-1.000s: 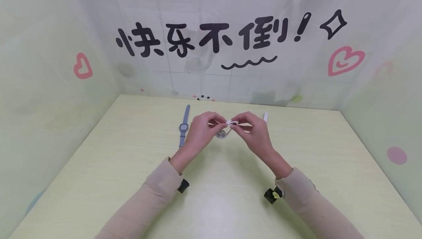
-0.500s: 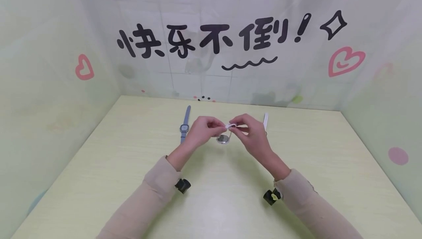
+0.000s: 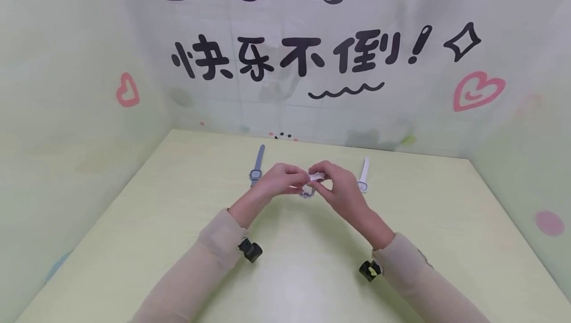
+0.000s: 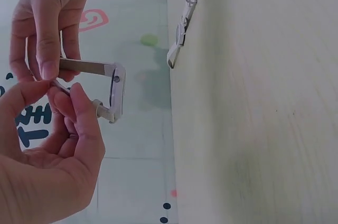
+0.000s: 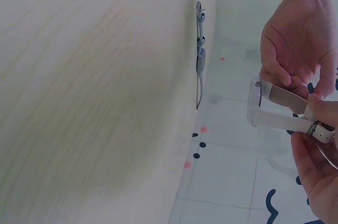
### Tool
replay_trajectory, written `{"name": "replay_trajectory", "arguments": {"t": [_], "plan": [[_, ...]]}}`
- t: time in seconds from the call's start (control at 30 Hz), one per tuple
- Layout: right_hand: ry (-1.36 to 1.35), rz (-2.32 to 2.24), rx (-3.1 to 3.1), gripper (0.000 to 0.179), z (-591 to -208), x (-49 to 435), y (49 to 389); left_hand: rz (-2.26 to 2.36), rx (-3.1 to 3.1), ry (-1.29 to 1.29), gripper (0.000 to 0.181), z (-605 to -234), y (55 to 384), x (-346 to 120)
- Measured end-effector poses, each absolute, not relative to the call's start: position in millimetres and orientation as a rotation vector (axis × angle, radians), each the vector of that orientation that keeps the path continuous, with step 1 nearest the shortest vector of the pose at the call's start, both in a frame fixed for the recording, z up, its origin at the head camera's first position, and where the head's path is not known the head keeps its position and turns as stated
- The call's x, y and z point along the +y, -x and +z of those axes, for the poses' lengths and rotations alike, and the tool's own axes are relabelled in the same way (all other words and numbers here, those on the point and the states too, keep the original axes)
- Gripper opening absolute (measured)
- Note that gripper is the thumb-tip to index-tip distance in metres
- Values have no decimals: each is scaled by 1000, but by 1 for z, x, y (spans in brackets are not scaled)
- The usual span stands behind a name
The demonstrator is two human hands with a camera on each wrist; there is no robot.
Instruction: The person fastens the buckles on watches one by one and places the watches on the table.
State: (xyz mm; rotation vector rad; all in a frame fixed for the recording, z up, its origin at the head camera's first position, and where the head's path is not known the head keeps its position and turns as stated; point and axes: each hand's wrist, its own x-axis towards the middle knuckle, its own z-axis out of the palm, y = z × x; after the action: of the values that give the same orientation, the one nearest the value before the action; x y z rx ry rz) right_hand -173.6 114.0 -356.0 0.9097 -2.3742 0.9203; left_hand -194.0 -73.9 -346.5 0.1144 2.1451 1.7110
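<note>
Both hands hold a wristwatch with a white strap (image 3: pixel 317 177) above the table, its case (image 3: pixel 307 193) hanging below the fingers. My left hand (image 3: pixel 282 181) pinches the strap from the left. From the right, my right hand (image 3: pixel 342 187) grips the strap too. In the right wrist view the strap bends into a loop, and a metal buckle (image 5: pixel 319 129) sits at the right fingertips. The watch case (image 4: pixel 118 92) is seen edge-on in the left wrist view. Fingers partly hide where the two strap ends meet.
A blue-grey watch (image 3: pixel 256 173) lies on the table (image 3: pixel 294 273) behind the left hand. Another white-strapped watch (image 3: pixel 363 183) lies beyond the right hand. A printed curtain (image 3: pixel 276 110) stands along the table's back edge. Black wrist cameras (image 3: pixel 251 250) sit at the cuffs.
Both hands have come slightly nearer the body with the watch. The hanging case has turned from showing its round face to a more edge-on angle. The white watch at right is now more exposed.
</note>
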Motion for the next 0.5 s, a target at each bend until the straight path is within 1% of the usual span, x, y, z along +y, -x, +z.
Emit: {"name": "replay_trajectory", "arguments": {"t": [0.23, 0.5], "plan": [[-907, 804, -2391, 18, -354, 107, 173, 1639, 2277, -209, 22, -347, 194, -76], [-908, 847, -2340, 17, -353, 102, 171, 1616, 2350, -199, 21, -346, 191, -82]]}}
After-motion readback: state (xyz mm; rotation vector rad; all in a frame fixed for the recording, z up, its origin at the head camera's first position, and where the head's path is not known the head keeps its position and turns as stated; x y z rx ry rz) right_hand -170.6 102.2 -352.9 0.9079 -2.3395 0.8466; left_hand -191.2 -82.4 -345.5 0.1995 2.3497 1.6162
